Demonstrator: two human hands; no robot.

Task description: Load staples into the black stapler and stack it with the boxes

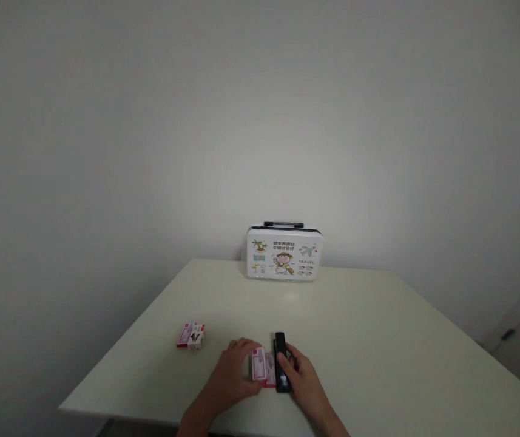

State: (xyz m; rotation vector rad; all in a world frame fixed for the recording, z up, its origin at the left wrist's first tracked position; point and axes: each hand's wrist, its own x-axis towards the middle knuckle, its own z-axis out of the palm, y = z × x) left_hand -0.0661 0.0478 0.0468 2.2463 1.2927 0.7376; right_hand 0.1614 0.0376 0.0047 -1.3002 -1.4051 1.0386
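Observation:
Close to the table's front edge, my left hand (230, 371) is closed around a small pink-and-white box (258, 364), thumb at its near end and fingers at its far end. Another pink box (270, 369) lies just right of it, partly covered. My right hand (303, 379) grips a black stapler (281, 363) along its right side, thumb on top. The stapler points away from me and sits right beside the second box; whether they touch is hard to tell.
To the left lie two more small boxes, a pink one (184, 335) and a white one (196, 337), side by side. A white case with cartoon prints (284, 254) stands at the back of the pale table (355, 321), near the wall.

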